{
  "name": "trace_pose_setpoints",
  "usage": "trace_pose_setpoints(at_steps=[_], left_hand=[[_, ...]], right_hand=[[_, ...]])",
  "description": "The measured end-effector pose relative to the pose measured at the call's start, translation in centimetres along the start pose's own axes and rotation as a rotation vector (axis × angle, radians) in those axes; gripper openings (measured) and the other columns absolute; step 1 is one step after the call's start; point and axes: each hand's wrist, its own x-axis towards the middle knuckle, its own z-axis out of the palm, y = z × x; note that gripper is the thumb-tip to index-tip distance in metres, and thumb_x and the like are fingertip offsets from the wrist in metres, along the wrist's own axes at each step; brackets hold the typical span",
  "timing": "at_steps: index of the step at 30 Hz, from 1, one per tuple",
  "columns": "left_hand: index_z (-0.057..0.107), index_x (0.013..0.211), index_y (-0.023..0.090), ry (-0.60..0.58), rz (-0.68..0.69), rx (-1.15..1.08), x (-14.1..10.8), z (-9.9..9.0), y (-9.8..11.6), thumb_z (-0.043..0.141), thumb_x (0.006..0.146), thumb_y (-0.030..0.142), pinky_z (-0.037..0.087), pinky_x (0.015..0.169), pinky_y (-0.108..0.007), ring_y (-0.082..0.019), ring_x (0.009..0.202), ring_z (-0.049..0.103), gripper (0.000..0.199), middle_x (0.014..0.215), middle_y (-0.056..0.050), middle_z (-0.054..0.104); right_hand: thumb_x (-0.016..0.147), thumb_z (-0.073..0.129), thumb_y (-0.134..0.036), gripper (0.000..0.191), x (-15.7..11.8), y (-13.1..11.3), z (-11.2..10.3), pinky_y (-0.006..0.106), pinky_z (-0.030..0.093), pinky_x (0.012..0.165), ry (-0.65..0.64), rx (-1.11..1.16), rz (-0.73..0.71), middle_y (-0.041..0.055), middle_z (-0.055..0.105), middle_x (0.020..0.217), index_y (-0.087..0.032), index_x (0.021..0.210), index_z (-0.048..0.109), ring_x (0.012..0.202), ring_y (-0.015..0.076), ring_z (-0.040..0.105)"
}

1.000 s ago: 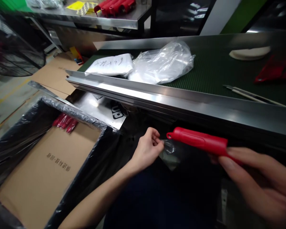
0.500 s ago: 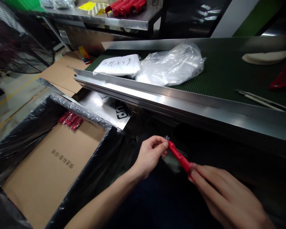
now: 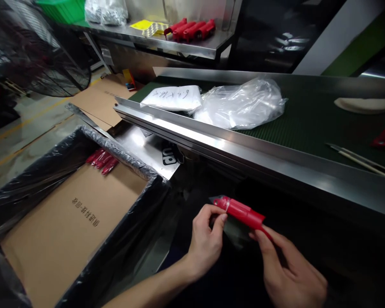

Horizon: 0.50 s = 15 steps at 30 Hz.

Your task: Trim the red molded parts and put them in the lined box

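Left hand [image 3: 207,244] low over the dark gap below the conveyor's edge, fingers curled and closed in a firm pinch on the narrow end of a glossy red plastic handle [image 3: 240,212], with a thin clear plastic sleeve [image 3: 235,230] gathered around that end and hanging loose beneath it. Right hand [image 3: 287,269] just to the right, fingers nearly closed, fingertips [image 3: 257,234] against the underside of the handle's thicker end. The handle held in the air between both hands, roughly level, its thick end tilted slightly down. Just to the left, a cardboard box lined with crinkled black plastic sheet [image 3: 35,192], dark printed characters on its tan base [image 3: 73,239] and a small bunch of red handles [image 3: 102,161] at the far corner. Ahead, a long stainless steel rail [image 3: 244,160] along a green ribbed conveyor belt [image 3: 308,137], carrying a white package with handwritten marks [image 3: 170,98], a bulging clear plastic bag [image 3: 244,105] and slender pale rods [image 3: 361,160]. Farther back, a steel shelf [image 3: 167,42] with a row of red handles [image 3: 190,30] and a yellow card [image 3: 146,26].
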Motion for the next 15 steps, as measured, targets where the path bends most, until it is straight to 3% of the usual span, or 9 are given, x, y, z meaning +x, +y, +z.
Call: trace_pose_setpoints(at_steps=[3,6,10,13,15], left_hand=[[0.062,0.093,0.017,0.033,0.017,-0.016,-0.3,0.5,-0.7,0.053,0.096,0.025,0.047,0.073,-0.026,-0.015,0.079,0.060,0.012,0.087,-0.004,0.064],[0.063,0.092,0.016,-0.026,0.056,0.003,-0.2,0.1,-0.5,0.054,0.094,0.024,0.047,0.072,-0.025,-0.015,0.077,0.059,0.011,0.087,-0.004,0.064],[0.062,0.090,0.016,-0.083,0.118,0.077,0.3,-1.6,0.4,0.052,0.094,0.024,0.045,0.075,-0.026,-0.014,0.079,0.056,0.013,0.088,-0.004,0.061],[0.060,0.086,0.017,-0.141,0.137,0.161,0.5,-2.7,1.0,0.050,0.093,0.021,0.042,0.065,-0.023,-0.012,0.072,0.054,0.012,0.082,-0.002,0.060],[0.059,0.082,0.018,-0.244,0.202,0.214,0.5,-3.2,1.2,0.055,0.087,0.018,0.040,0.059,-0.021,-0.011,0.065,0.053,0.006,0.077,-0.001,0.059]], right_hand=[[0.095,0.058,-0.011,0.023,-1.0,-0.7,1.3,0.016,0.055,0.066,0.003,0.020,0.156,0.0014,0.073,0.086,-0.013,0.118,0.062,0.072,0.0128,0.072],[0.095,0.059,-0.017,0.020,-0.5,-0.3,1.6,0.019,0.057,0.078,-0.059,0.095,0.071,0.0033,0.072,0.099,-0.017,0.115,0.065,0.084,0.0140,0.072],[0.094,0.055,-0.019,0.029,1.8,2.0,0.1,0.026,0.055,0.091,-0.304,0.150,-0.242,0.0030,0.066,0.120,-0.027,0.118,0.069,0.110,0.0176,0.062],[0.090,0.047,-0.017,0.043,2.8,4.7,0.0,0.027,0.058,0.085,-0.533,0.063,-0.591,0.0058,0.058,0.135,-0.025,0.129,0.064,0.123,0.0225,0.055],[0.086,0.045,-0.018,0.046,2.5,6.4,1.3,0.027,0.060,0.074,-0.549,0.006,-0.767,0.0060,0.059,0.134,-0.026,0.127,0.064,0.119,0.0245,0.058]])
